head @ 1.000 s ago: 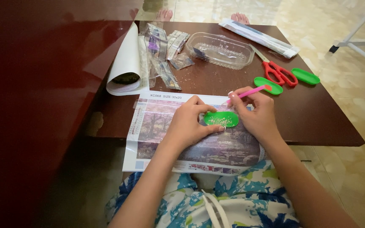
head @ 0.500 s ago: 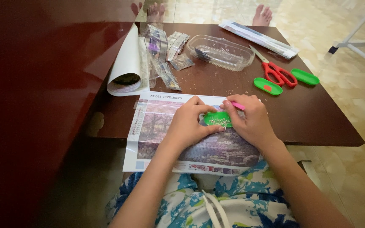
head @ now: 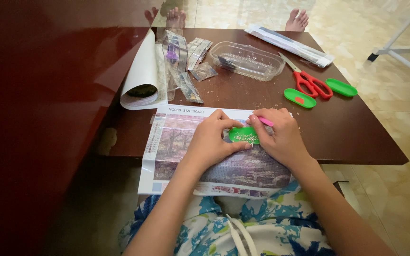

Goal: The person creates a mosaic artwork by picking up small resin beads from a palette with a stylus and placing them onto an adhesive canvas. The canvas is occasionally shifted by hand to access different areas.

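1. Head cam caught my right hand [head: 281, 137] curled tight round the pink pen [head: 265, 121], tip down by the bead tray [head: 244, 135].
2. My left hand [head: 210, 140] wasn't clenched, just thumb and fingers bracketing that green tray, touching its left end, pinning it on the canvas [head: 176, 142].
3. Canvas hung over the table's [head: 357, 137] near edge onto my lap; bare wood to the right gave me room.
4. Counted three green trays total: mine plus two [head: 300, 98] [head: 341, 87] flanking one pair of red scissors [head: 312, 83]. Also one clear tub [head: 247, 59], one paper roll [head: 141, 76].
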